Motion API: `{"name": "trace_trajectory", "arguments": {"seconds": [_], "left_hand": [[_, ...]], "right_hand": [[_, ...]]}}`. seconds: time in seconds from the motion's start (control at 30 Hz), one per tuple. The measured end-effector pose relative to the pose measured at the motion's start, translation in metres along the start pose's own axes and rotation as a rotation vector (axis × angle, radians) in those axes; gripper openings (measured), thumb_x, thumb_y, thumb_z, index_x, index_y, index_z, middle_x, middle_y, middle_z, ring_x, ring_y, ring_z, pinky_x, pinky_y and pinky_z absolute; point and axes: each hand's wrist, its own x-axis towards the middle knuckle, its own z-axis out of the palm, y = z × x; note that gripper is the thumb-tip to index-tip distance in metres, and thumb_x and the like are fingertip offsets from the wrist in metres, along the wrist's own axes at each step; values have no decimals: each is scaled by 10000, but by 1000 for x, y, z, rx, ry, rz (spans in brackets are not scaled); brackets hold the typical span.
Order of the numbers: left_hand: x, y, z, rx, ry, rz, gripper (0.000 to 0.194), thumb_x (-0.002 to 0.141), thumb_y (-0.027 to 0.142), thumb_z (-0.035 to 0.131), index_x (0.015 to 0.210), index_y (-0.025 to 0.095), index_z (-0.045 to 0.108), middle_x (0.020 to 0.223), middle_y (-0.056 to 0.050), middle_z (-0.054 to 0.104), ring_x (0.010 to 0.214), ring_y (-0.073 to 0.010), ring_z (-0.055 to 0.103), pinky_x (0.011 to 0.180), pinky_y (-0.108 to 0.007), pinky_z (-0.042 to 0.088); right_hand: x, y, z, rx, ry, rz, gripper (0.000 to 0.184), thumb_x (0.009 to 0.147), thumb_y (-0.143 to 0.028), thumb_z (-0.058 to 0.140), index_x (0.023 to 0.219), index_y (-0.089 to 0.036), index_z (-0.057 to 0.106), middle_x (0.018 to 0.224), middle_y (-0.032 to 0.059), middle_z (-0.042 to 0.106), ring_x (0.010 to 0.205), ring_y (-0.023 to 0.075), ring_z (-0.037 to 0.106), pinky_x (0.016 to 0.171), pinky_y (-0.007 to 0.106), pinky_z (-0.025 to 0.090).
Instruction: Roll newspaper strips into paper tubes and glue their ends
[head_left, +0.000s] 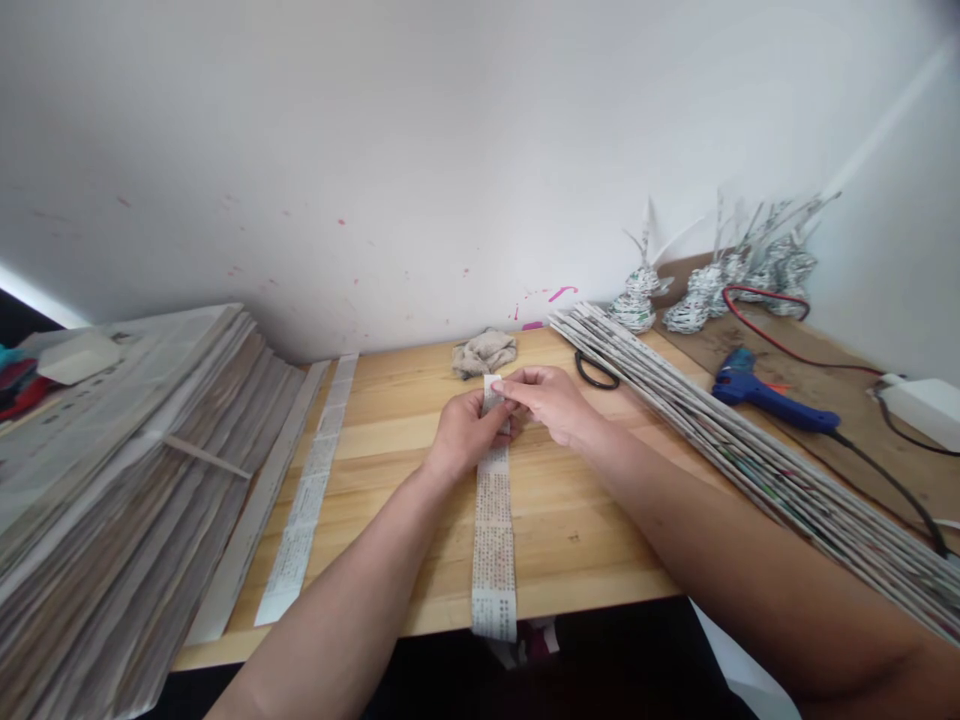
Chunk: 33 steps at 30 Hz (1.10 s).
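Observation:
A long strip of printed newspaper [493,535] runs across the wooden table, its near end hanging slightly over the front edge. Both hands are at its far end. My left hand [469,432] is closed around the strip from the left, thumb on top. From the right, my right hand [546,400] pinches the tip of the same strip between thumb and fingers. Some fingertips are hidden behind the paper and the other hand. A crumpled grey-beige cloth [484,352] lies just beyond the hands.
Left stands a tall stack of newspapers [187,430], with another paper strip [311,490] beside it. Rolled paper sticks [720,440] lie diagonally at right, near a black scissor-like handle [596,372]. Beyond them are a blue glue gun [780,400] with cords and several woven paper figures [636,300].

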Motion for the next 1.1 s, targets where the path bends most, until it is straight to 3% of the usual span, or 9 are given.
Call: {"name": "trace_trajectory", "arguments": {"seconds": [0.17, 0.33, 0.47, 0.7, 0.93, 1.1], "left_hand": [[-2, 4, -2, -52, -39, -44, 298, 784, 417, 694, 787, 121, 655, 736, -68, 699, 658, -137, 661, 583, -225, 528], [-2, 4, -6, -145, -78, -97, 313, 746, 408, 741, 838, 114, 687, 783, -83, 709, 695, -146, 666, 600, -239, 530], [-2, 2, -5, -169, -105, -108, 333, 726, 422, 759, 821, 110, 689, 764, -72, 703, 701, -141, 664, 676, -269, 543], [-3, 5, -2, -83, -96, -92, 317, 718, 402, 769, 798, 105, 691, 771, -69, 695, 708, -126, 643, 663, -240, 523], [-4, 4, -2, -100, -129, -99, 311, 747, 408, 733, 801, 107, 680, 767, -73, 703, 715, -142, 655, 668, -258, 533], [-4, 5, -5, -143, -170, -102, 308, 746, 396, 743, 821, 102, 693, 760, -81, 714, 736, -150, 669, 708, -270, 545]], "right_hand": [[-2, -1, -1, 10, -1, -31, 346, 587, -440, 822, 633, -161, 623, 578, -10, 593, 502, 94, 488, 463, 239, 351], [-3, -6, -5, -54, -110, -32, 337, 642, -458, 784, 723, -145, 689, 577, -19, 589, 463, 71, 454, 437, 225, 336], [-4, -5, -4, -49, -89, -28, 328, 648, -445, 786, 686, -144, 662, 517, -23, 564, 420, 82, 467, 388, 220, 337], [-4, -3, -1, 6, -51, 38, 332, 630, -430, 814, 664, -168, 613, 476, -23, 554, 361, 118, 496, 333, 246, 383], [-7, -5, 1, 15, -47, 11, 385, 626, -448, 825, 639, -184, 544, 465, -36, 546, 339, 97, 465, 305, 221, 334], [-10, -13, -3, -26, -193, -1, 299, 736, -435, 753, 710, -181, 597, 464, -34, 546, 359, 103, 489, 330, 221, 370]]}}
